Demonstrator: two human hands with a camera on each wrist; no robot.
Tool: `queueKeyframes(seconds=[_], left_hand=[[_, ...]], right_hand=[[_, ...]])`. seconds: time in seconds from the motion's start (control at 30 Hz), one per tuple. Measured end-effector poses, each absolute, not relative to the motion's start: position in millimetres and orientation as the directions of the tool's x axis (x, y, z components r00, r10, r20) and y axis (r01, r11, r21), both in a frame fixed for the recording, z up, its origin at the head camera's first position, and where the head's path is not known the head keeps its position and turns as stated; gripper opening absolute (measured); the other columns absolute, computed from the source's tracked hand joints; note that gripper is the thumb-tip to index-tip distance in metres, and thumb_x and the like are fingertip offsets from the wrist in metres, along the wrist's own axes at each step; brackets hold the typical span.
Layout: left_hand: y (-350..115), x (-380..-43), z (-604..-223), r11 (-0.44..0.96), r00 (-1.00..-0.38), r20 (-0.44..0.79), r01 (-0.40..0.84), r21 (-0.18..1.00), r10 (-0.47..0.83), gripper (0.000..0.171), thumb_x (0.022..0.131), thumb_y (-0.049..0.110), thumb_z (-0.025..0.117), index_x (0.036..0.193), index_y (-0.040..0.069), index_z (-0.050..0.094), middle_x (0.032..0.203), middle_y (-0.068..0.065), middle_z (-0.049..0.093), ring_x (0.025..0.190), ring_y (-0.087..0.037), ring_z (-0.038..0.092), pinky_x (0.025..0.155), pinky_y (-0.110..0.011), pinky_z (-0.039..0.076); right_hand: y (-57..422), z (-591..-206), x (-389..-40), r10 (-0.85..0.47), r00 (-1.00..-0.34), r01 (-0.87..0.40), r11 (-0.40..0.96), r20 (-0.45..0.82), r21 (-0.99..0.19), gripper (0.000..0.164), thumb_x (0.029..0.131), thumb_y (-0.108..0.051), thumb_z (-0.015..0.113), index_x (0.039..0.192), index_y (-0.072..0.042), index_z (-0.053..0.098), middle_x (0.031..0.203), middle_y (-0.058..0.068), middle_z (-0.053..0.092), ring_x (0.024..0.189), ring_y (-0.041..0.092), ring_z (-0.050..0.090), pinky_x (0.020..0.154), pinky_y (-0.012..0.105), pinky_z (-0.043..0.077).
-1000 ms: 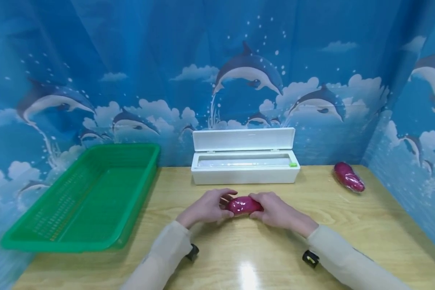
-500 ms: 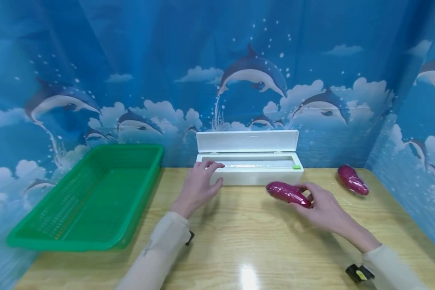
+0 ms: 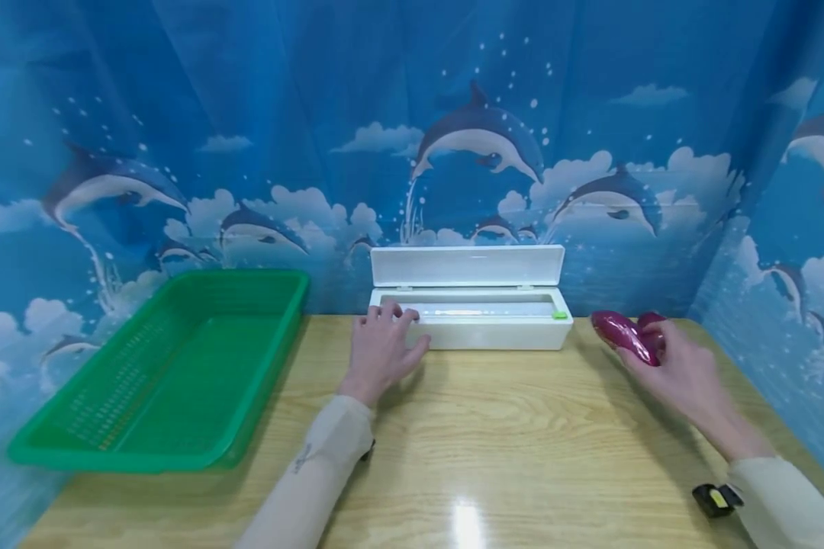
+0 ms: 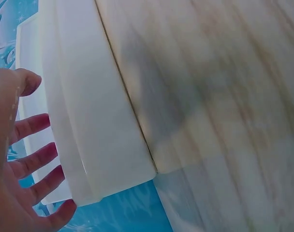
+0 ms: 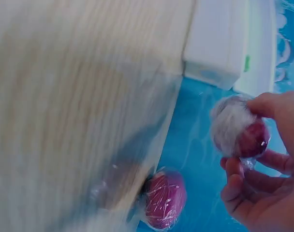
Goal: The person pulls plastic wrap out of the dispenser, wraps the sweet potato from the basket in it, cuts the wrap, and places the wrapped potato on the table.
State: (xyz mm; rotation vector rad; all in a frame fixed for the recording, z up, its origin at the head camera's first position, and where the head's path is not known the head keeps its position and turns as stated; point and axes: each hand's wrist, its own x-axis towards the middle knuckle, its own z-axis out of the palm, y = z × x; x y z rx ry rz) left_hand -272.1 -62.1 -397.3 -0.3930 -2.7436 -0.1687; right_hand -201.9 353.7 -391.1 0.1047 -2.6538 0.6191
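Observation:
My right hand (image 3: 683,374) grips a purple-red sweet potato (image 3: 618,329) wrapped in clear film, held above the right rear of the table. Just beyond it lies a second wrapped sweet potato (image 5: 164,200), partly hidden in the head view but whole in the right wrist view. The left hand (image 3: 382,351) is at the left end of a long white cling film box (image 3: 494,335), fingers spread over its front edge. Its lid (image 3: 467,267) stands raised, and a pale roll shows inside. From the left wrist view, the fingers (image 4: 38,159) look loosely bent beside the box.
A green plastic basket (image 3: 236,435) stands on the left side of the wooden table (image 3: 508,427). A small green piece (image 3: 559,315) sits at the box's right end. Dolphin-printed blue curtain (image 3: 281,114) closes off the back and right.
My right hand has carried the wrapped sweet potato from the table's middle to the right rear. The left hand has let go of it and moved forward to the white box.

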Motion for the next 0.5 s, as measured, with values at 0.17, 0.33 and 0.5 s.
queueKeyframes(seconds=[0.17,0.33,0.5], left_hand=[[-60,-272,-399,0.960,-0.890,0.372,0.278,-0.017,0.264,0.049,0.096,0.061,0.055,0.129,0.025,0.063,0.123,-0.006,0.062,0.112,-0.031,0.057,0.092,-0.053,0.051],[-59,-272,-397,0.962,-0.900,0.346,0.268,-0.042,0.266,0.051,0.096,0.061,0.054,0.132,0.025,0.061,0.127,-0.006,0.061,0.114,-0.033,0.058,0.092,-0.053,0.052],[-58,-272,-397,0.965,-0.908,0.329,0.257,-0.045,0.257,0.050,0.097,0.060,0.055,0.133,0.026,0.060,0.128,-0.005,0.061,0.117,-0.032,0.057,0.094,-0.053,0.052]], right_hand=[[357,-395,-219,0.004,-0.908,-0.164,0.916,0.419,-0.366,0.050,0.087,-0.021,0.079,0.114,0.012,0.054,0.092,0.034,0.065,0.065,0.032,0.062,0.049,0.029,0.042],[357,-398,-239,0.011,-0.908,-0.136,0.938,0.419,-0.320,0.048,0.086,-0.021,0.078,0.113,0.012,0.054,0.089,0.034,0.060,0.066,0.037,0.058,0.050,0.035,0.040],[358,-403,-250,0.018,-0.930,-0.101,0.948,0.368,-0.302,0.054,0.087,-0.021,0.077,0.121,0.013,0.051,0.094,0.039,0.057,0.069,0.045,0.059,0.052,0.050,0.047]])
